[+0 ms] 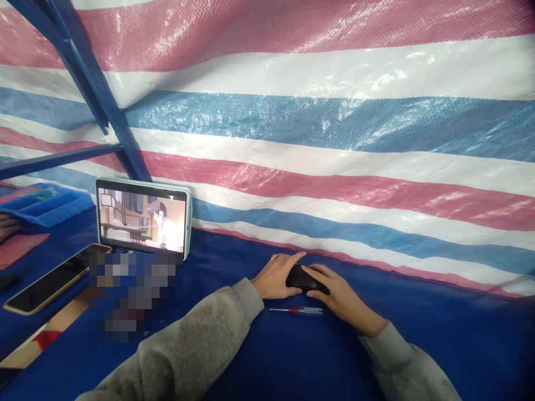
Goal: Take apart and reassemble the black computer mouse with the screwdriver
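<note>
Keep the black device [308,279] flat on the blue table [234,356], right of the tablet [142,218]; your half-open left hand [273,277] and right hand [340,295] steady its ends (mind the screwdriver [296,311], just nearer you).

black rounded object [297,277] | glossy, partly covered | lying on blue tabletop [288,356] | beyond screwdriver [296,310]

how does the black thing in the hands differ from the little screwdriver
The black object is broad and rounded, while the screwdriver is long and slim. The black object is dark all over where it shows; the screwdriver has a see-through handle with a red part. The left hand and right hand both touch the black object, whereas the screwdriver lies untouched.
</note>
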Available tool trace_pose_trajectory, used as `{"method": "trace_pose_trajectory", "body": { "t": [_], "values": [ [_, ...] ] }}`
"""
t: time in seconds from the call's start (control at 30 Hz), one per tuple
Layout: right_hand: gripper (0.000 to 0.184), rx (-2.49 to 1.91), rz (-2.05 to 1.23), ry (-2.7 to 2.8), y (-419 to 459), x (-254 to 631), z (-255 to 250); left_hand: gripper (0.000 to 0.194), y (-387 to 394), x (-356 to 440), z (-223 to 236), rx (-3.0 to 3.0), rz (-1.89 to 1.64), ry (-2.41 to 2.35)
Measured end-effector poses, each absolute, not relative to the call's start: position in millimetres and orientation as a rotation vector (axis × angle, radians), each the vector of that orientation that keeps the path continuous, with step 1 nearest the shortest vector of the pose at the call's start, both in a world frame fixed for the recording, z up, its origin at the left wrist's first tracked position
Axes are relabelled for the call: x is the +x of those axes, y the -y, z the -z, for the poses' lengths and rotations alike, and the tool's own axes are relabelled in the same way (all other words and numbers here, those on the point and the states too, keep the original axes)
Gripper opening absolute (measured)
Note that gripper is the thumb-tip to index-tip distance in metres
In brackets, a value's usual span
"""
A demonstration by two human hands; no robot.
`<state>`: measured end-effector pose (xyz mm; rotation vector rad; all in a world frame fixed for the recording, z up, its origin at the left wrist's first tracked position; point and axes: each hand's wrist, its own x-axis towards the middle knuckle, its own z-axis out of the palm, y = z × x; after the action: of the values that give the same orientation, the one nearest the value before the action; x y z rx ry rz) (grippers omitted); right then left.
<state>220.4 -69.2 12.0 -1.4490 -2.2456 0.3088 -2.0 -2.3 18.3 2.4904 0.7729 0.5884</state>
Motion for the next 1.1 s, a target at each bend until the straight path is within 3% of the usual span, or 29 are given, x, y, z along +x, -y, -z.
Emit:
{"method": "trace_pose_trajectory", "body": {
  "t": [0.9,1.0,1.1],
  "values": [
    [0.053,-1.491,-0.397,2.244,69,219,-21,0.090,0,-2,-13,2.510,-0.663,-0.776],
    [0.058,-1.478,-0.444,2.187,66,225,-23,0.084,-1,-2,-11,2.526,-0.728,-0.797],
    [0.055,-1.451,-0.478,2.100,64,231,-23,0.065,-1,-2,-9,2.520,-0.804,-0.816]
  ]
}}
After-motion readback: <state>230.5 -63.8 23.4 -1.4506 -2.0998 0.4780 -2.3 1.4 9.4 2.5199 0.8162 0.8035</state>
